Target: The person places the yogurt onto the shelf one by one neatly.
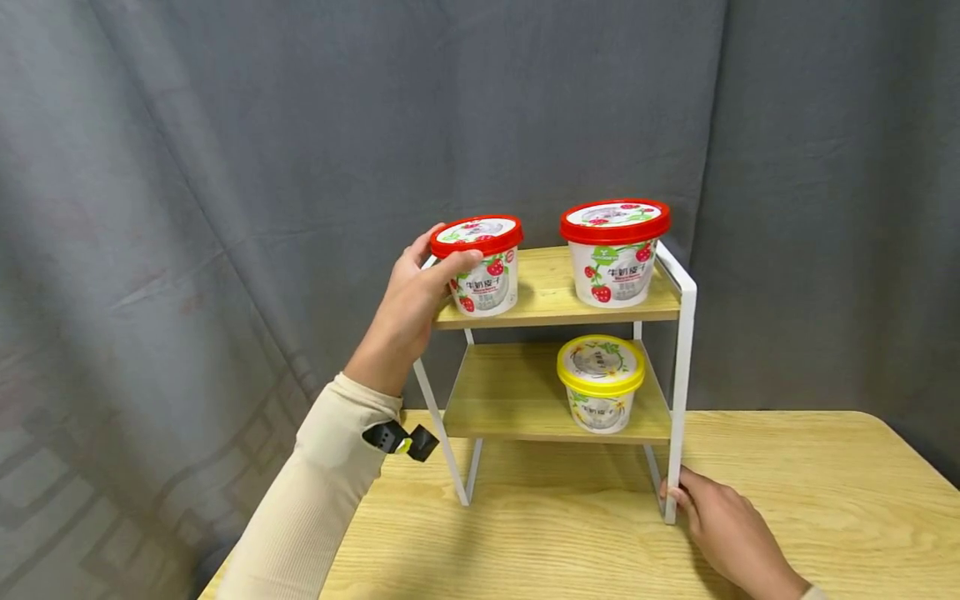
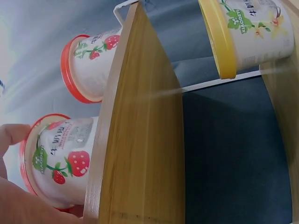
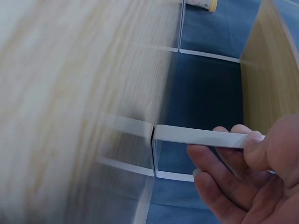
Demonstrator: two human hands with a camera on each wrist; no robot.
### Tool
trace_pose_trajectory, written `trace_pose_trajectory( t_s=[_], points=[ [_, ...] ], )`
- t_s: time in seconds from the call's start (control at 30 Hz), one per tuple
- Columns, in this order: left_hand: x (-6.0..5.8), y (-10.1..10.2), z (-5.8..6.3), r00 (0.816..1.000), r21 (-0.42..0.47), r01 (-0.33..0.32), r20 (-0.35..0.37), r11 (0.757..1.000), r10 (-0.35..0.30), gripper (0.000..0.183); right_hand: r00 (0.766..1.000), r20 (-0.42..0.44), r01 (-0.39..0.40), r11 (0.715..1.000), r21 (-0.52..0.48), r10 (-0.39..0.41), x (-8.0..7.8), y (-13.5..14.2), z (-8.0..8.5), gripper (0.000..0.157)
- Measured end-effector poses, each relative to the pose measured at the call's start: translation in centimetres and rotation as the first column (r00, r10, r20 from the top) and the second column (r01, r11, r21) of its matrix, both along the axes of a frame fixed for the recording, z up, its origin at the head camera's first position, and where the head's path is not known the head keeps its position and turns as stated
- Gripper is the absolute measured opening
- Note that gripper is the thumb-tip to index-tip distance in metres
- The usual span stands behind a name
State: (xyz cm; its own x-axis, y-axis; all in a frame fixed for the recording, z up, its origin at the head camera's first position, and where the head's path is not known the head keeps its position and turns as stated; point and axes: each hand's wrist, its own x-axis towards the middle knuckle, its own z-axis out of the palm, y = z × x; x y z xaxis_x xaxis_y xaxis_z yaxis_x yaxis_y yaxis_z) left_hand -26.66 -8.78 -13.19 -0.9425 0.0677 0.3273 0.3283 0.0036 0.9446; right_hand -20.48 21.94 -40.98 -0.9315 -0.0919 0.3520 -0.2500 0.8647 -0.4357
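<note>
My left hand (image 1: 408,304) holds a white tub (image 1: 486,290) with a red lid and strawberry print, thumb on the near side of its rim. That tub (image 2: 58,158) stands at the left end of the upper shelf (image 1: 543,292); the hand's far fingers are mostly hidden. A matching red-lidded tub (image 1: 618,267) sits at the shelf's right end. On the lower shelf (image 1: 502,400), toward the right, stands a yellow-lidded tub (image 1: 600,383). Low on the rack's right side, my right hand (image 1: 731,529) pinches the white metal leg (image 3: 205,136) between thumb and fingers.
The two-tier rack stands on a light wooden table (image 1: 810,475) whose right corner is rounded. Grey curtain (image 1: 337,125) hangs close behind. Part of a white container with a yellow rim (image 3: 212,5) shows at the top edge of the right wrist view.
</note>
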Motion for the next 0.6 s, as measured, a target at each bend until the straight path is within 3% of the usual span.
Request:
trace_pose_trajectory(
  t_s=[0.13, 0.23, 0.3, 0.37, 0.5, 0.6],
  points=[
    [0.1, -0.2, -0.1, 0.999, -0.023, -0.042, 0.019, 0.999, 0.042, 0.082, 1.000, -0.008, -0.009, 1.000, -0.005, 0.009, -0.1, 0.0, -0.2, 0.007],
    [0.8, -0.5, -0.3, 0.996, -0.081, -0.087, -0.009, 0.993, 0.087, 0.088, 1.000, -0.001, 0.003, 1.000, -0.006, -0.003, 0.0, 0.2, -0.3, 0.007],
    [1.8, -1.1, -0.8, 0.991, -0.088, -0.114, -0.077, 0.990, 0.108, 0.084, 1.000, 0.022, 0.011, 1.000, -0.009, -0.011, 0.1, 0.4, -0.4, 0.008],
    [2.9, -2.1, -1.6, 0.975, -0.040, -0.141, -0.181, 0.989, 0.132, 0.074, 0.999, 0.034, 0.015, 1.000, -0.009, -0.015, 0.1, 0.4, -0.4, 0.009],
    [4.2, -5.3, -4.7, 0.906, 0.138, -0.222, -0.336, 0.965, 0.257, 0.043, 1.000, 0.030, 0.003, 1.000, -0.015, -0.002, -0.2, 0.3, -0.4, 0.012],
    [3.5, -7.8, -8.5, 0.881, 0.176, -0.334, -0.291, 0.926, 0.373, 0.026, 1.000, 0.028, -0.006, 1.000, -0.015, 0.006, -0.4, 0.2, -0.4, 0.009]
  ],
)
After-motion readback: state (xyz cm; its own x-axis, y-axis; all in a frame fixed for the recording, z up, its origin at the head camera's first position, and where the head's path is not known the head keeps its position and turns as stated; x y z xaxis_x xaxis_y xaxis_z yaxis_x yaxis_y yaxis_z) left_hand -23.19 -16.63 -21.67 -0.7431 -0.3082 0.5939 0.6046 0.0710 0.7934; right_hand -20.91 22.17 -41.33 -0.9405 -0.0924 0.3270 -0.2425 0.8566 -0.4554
